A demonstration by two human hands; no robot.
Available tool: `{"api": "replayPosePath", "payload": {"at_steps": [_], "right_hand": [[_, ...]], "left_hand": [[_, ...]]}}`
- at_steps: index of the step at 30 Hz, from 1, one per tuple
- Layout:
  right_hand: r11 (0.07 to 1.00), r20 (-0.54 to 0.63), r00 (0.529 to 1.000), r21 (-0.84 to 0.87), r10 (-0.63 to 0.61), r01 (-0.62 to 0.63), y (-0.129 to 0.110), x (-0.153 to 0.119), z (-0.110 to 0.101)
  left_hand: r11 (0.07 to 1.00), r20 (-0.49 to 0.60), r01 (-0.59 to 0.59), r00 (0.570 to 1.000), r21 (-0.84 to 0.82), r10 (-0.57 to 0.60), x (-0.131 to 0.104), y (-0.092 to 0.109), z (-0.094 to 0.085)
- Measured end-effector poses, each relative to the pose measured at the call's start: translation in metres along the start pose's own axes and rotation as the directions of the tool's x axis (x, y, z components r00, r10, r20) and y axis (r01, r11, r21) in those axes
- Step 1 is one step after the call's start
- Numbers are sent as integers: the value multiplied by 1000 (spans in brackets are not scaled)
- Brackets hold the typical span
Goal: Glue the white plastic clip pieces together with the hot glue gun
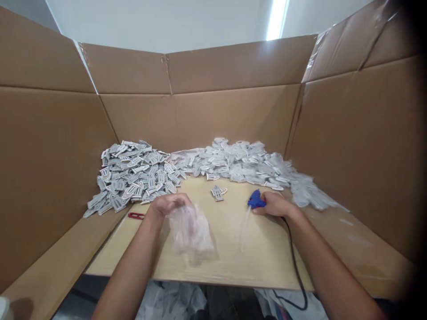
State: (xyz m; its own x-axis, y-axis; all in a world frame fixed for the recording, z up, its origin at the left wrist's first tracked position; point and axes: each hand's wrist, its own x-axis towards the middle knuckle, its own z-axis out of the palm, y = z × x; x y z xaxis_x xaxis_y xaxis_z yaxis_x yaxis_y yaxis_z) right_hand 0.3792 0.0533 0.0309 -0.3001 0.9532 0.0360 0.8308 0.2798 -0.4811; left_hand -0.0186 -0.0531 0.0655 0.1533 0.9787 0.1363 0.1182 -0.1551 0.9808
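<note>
My left hand [171, 204] is closed on a clear plastic bag [191, 231], which hangs blurred over the wooden board. On the right, my right hand [273, 204] rests at the board, its fingers around a blue glue gun [256, 199] with a clear stick trailing from it and a dark cord [293, 258] running toward the front edge. Between the hands and farther back lie a few grey and white flat pieces [218, 193]. A red cutter [136, 216] lies left of my left hand, partly hidden by the wrist.
A heap of grey flat pieces [133, 178] stands at the back left. Pieces in clear bags [240, 160] are piled along the back and right. Tall cardboard walls [233, 111] surround the wooden board [227, 262]. More bags [170, 300] show below the front edge.
</note>
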Motion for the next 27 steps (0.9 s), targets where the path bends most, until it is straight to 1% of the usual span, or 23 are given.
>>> {"api": "replayPosePath", "payload": {"at_steps": [1, 2, 3, 4, 5, 6, 7, 8, 9, 10, 11, 12, 14, 16, 19, 20, 22, 25, 27], "right_hand": [[1000, -2, 1000, -14, -1, 1, 2, 0, -3], [1000, -5, 1000, -19, -4, 4, 3, -1, -6], [1000, -1, 1000, -14, -9, 9, 2, -2, -8], [1000, 6, 1000, -4, -10, 10, -1, -2, -11], [1000, 5, 1000, 3, 0, 0, -5, -3, -13], [1000, -16, 1000, 2, 17, -17, -10, -4, -15], [999, -60, 997, -6, 37, -38, -16, -5, -16], [999, -126, 991, -15, 48, -50, -24, -6, -18], [999, -206, 978, -23, 37, -43, -32, -7, -19], [1000, -289, 957, -24, -1, -6, -42, -9, -20], [998, -353, 934, -20, -61, 58, -52, -11, -21], [990, -393, 909, -6, -135, 144, -64, -13, -22], [949, -432, 862, 42, -265, 313, -88, -19, -23], [892, -443, 817, 79, -368, 445, -111, -24, -22], [799, -471, 723, 61, -506, 599, -140, -30, -19], [776, -471, 696, 37, -543, 630, -147, -30, -17], [753, -449, 666, -24, -596, 658, -156, -29, -12], [761, -418, 666, -101, -618, 641, -164, -23, -1], [765, -402, 675, -114, -619, 634, -167, -19, 6]], "left_hand": [[999, 158, 43, 986, 18, -46, 2, 2, 1], [997, 266, 59, 962, 39, -67, 5, 6, 4], [998, 297, 44, 953, 48, -56, 9, 10, 9], [998, 252, -2, 968, 56, -12, 12, 14, 15], [993, 151, -77, 987, 93, 62, 16, 19, 22], [970, 28, -166, 986, 176, 164, 18, 22, 30], [919, -71, -245, 958, 309, 279, 20, 24, 39], [834, -124, -297, 911, 465, 393, 20, 24, 47], [727, -117, -324, 867, 606, 485, 20, 23, 55], [614, -61, -341, 841, 712, 538, 19, 21, 63], [510, 3, -357, 822, 783, 570, 19, 19, 70], [420, 70, -371, 812, 828, 579, 18, 16, 76], [289, 166, -388, 802, 875, 574, 18, 9, 86], [206, 214, -388, 796, 898, 566, 19, 5, 92], [130, 258, -389, 790, 912, 556, 20, 1, 97], [114, 267, -388, 791, 915, 551, 20, 0, 98], [95, 270, -376, 798, 922, 539, 20, 0, 101], [85, 266, -360, 811, 929, 520, 20, 2, 107], [83, 274, -365, 813, 927, 514, 20, 2, 111]]}}
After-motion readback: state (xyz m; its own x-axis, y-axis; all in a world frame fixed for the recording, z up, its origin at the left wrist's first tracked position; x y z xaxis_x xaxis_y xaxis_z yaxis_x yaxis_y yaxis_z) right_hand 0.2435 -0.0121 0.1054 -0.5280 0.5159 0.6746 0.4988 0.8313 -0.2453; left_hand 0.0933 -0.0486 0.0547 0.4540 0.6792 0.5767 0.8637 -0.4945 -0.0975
